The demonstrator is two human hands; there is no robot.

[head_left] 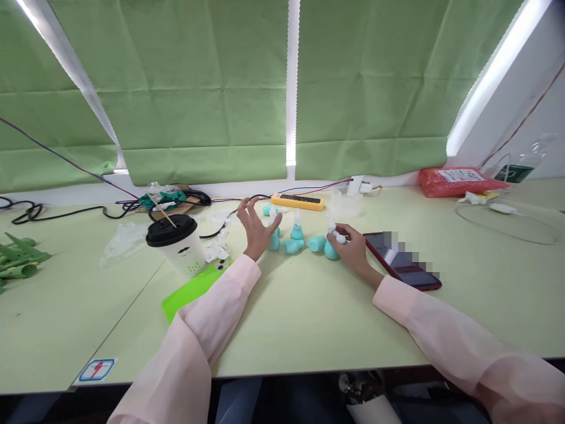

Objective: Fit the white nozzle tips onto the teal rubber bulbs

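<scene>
Several turquoise plastic pieces with whitish tips stand in a row on the pale table. My left hand is raised with thumb and fingers spread around the upper part of the leftmost piece, gripping nothing that I can see. Between my hands stands the middle piece, touched by neither. My right hand is closed on a small white part at the top of the right turquoise piece. Behind the left piece lies another small turquoise part.
A lidded paper cup and a green phone are by my left forearm. A dark phone lies right of my right hand. Behind the pieces are a yellow device and a translucent container. A red package sits back right.
</scene>
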